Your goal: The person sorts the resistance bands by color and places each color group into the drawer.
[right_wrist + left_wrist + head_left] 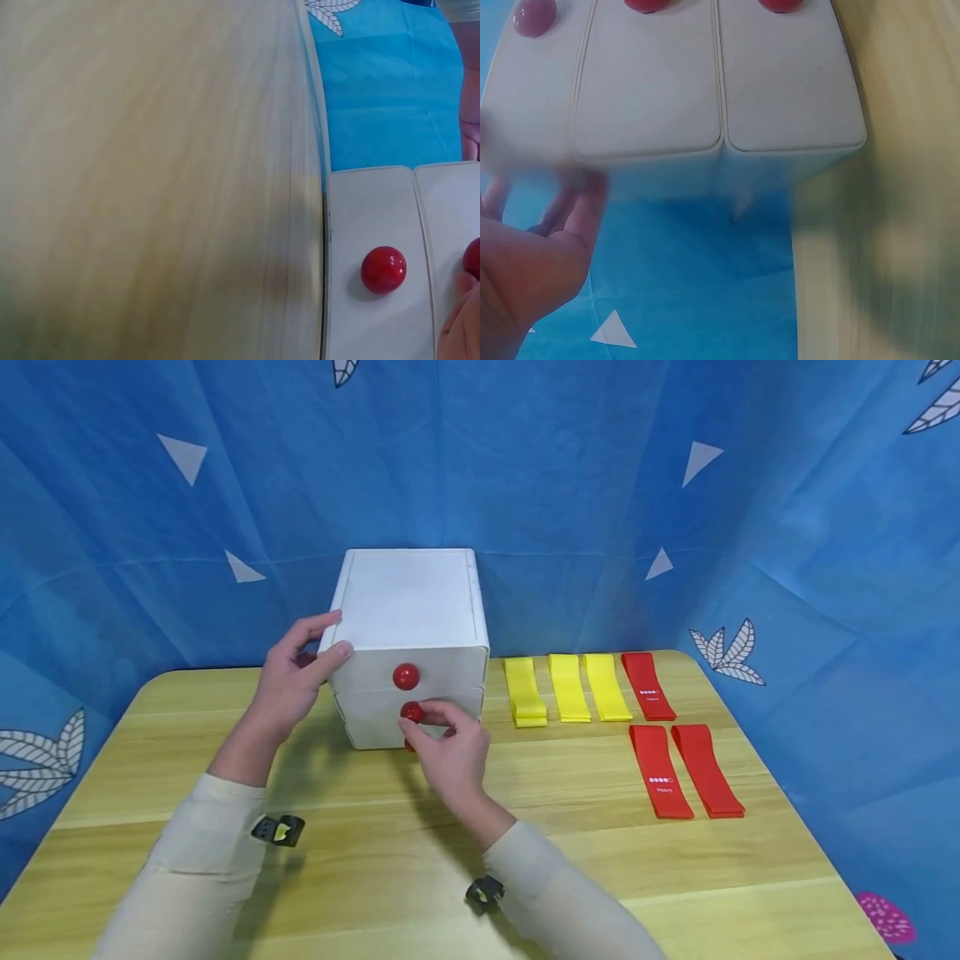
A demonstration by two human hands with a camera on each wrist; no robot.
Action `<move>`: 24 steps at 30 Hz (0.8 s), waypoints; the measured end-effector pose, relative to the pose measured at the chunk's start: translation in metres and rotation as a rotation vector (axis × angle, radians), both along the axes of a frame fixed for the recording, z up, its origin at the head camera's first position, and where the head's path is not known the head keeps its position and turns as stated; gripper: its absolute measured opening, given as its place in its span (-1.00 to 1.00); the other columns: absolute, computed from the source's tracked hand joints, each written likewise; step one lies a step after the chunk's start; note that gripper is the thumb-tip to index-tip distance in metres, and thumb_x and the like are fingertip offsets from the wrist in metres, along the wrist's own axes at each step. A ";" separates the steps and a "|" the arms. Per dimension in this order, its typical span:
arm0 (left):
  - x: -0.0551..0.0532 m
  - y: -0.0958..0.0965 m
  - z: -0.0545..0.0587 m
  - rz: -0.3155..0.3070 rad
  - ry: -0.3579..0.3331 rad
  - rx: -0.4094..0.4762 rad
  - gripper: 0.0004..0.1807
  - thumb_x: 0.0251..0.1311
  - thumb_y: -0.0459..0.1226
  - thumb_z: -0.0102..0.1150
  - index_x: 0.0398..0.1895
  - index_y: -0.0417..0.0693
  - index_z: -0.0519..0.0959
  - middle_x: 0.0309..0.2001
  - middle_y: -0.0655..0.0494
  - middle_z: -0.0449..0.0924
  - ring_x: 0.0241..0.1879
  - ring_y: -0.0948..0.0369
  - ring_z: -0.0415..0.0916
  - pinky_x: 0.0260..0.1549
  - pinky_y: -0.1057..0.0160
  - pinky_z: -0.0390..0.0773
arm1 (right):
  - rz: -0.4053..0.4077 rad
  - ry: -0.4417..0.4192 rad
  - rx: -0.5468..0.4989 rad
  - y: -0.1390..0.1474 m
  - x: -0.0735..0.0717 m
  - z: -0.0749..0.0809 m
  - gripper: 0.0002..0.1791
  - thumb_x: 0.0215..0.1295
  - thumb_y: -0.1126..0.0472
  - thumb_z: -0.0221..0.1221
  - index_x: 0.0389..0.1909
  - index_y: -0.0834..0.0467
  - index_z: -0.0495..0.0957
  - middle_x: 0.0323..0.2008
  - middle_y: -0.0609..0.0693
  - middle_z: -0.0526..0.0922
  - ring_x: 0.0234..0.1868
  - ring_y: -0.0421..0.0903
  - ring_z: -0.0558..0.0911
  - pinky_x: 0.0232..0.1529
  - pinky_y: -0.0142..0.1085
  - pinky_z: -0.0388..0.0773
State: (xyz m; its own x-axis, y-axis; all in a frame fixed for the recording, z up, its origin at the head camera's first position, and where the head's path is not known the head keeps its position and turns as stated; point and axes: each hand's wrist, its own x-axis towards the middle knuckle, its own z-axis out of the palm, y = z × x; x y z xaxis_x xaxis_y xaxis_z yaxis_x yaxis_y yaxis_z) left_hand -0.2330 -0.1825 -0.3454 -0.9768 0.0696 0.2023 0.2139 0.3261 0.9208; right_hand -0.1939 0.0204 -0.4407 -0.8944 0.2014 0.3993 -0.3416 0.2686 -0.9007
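A white box with three stacked drawers (pixel 412 602) stands at the back of the table, each drawer front bearing a round red knob. My right hand (pixel 459 756) pinches the middle knob (pixel 411 711) between thumb and fingers. Against the box's upper left front corner rests my left hand (pixel 288 689), thumb near the front edge and fingers along the left side. The top knob (pixel 406 677) is untouched. Below the pinched one, the bottom knob (pixel 384 270) shows fully in the right wrist view. The drawer fronts line up flush in the left wrist view.
Right of the box lie several folded bands on the wooden table (pixel 360 877): yellow bands (pixel 570 687) in a row, a red band (pixel 648 685) beside them, and two red bands (pixel 662 771) nearer the front. A blue patterned cloth (pixel 555 485) hangs behind.
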 end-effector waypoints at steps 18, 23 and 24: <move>0.000 0.000 0.002 0.013 -0.043 -0.013 -0.33 0.36 0.10 0.16 0.49 0.22 0.31 0.30 -0.01 0.33 0.15 0.02 0.41 0.06 0.11 0.52 | 0.072 -0.019 -0.036 0.008 0.019 0.002 -0.78 0.06 0.18 0.52 -0.23 0.03 0.76 -0.31 -0.26 0.73 -0.30 -0.12 0.70 -0.50 -0.34 0.54; 0.001 0.001 0.003 0.008 -0.043 -0.010 -0.33 0.37 0.11 0.14 0.50 0.21 0.30 0.32 -0.03 0.31 0.20 -0.02 0.39 0.15 -0.07 0.46 | 0.087 0.009 -0.023 0.011 0.029 0.002 -0.76 0.06 0.18 0.52 -0.23 0.04 0.76 -0.31 -0.25 0.73 -0.37 -0.14 0.65 -0.54 -0.37 0.44; 0.001 0.001 0.003 0.007 -0.044 -0.009 -0.32 0.36 0.11 0.14 0.50 0.22 0.29 0.32 -0.03 0.30 0.21 -0.03 0.38 0.16 -0.09 0.45 | 0.092 0.011 -0.025 0.012 0.030 0.002 -0.76 0.06 0.19 0.52 -0.23 0.04 0.76 -0.31 -0.24 0.73 -0.38 -0.12 0.64 -0.56 -0.37 0.40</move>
State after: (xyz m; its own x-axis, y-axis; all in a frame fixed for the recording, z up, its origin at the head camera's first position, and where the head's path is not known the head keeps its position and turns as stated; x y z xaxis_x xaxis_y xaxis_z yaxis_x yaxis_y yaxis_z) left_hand -0.2324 -0.1812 -0.3428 -0.9853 0.0643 0.1584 0.1708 0.3355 0.9264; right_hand -0.1635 0.0321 -0.4383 -0.9051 0.1282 0.4053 -0.3739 0.2134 -0.9026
